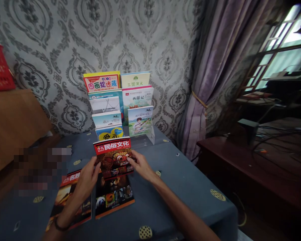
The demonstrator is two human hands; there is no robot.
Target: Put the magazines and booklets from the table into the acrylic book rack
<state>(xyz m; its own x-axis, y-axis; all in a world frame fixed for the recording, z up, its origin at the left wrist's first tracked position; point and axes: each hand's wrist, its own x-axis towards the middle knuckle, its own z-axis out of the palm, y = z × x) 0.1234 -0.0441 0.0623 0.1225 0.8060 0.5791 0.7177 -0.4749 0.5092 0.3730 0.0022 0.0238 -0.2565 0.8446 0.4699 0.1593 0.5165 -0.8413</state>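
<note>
My left hand (88, 174) and my right hand (142, 164) grip a red-and-black book (114, 159) by its two side edges, with a mask picture on its cover. It is tilted up in front of a tiered book rack (152, 135) that carries several books. Below the held book lies a dark book with animal pictures (115, 195), its upper part covered. Another red-topped book (61, 197) lies flat to the left, partly hidden by my left forearm. At the rack's lower left, a blue-and-yellow book (110, 132) stands just behind the held one.
The table has a blue-grey cloth (180, 187). A cardboard box (17, 124) with a red basket (1, 68) on it stands at left. A purple curtain (203, 83) hangs behind. At right, a dark red desk (230, 160) bears tangled cables.
</note>
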